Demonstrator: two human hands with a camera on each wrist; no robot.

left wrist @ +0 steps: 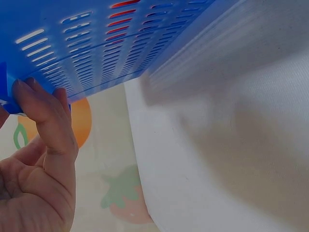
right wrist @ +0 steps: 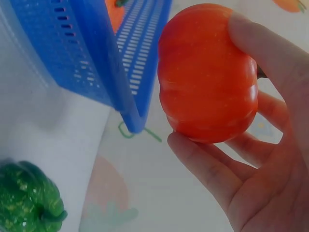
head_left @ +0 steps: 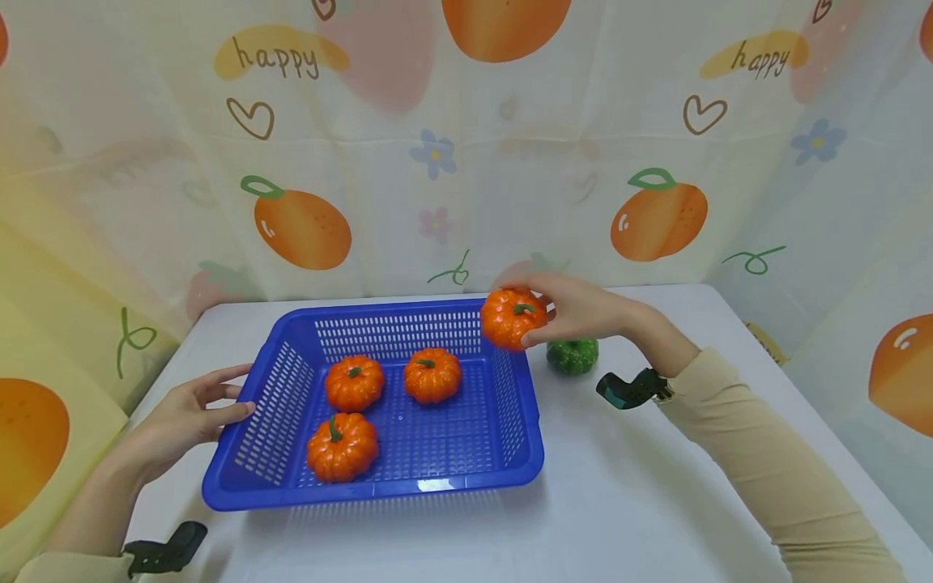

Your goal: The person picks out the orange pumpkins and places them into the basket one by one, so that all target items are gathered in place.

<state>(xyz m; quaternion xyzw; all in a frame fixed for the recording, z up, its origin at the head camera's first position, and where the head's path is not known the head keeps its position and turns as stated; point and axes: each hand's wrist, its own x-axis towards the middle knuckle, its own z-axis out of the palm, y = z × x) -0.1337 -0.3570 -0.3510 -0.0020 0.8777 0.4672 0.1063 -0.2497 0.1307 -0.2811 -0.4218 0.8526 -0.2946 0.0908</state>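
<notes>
My right hand point(head_left: 583, 306) holds a small orange pumpkin point(head_left: 513, 318) with a green stem above the right rim of a blue plastic basket point(head_left: 375, 490). In the right wrist view, thumb and fingers clasp the pumpkin point(right wrist: 207, 72) from opposite sides, clear of the basket wall. My left hand point(head_left: 182, 417) grips the basket's left rim, its thumb on the edge; in the left wrist view its fingers point(left wrist: 46, 111) bend up to the rim. Three orange pumpkins lie inside: one at back left point(head_left: 354, 383), one at back centre point(head_left: 432, 376), another at front left point(head_left: 342, 447).
A green pumpkin point(head_left: 573, 355) sits on the white table point(head_left: 619, 486), right of the basket and below my right hand. Behind the table hangs a curtain point(head_left: 510, 202) printed with oranges. Each wrist carries a dark band with a camera.
</notes>
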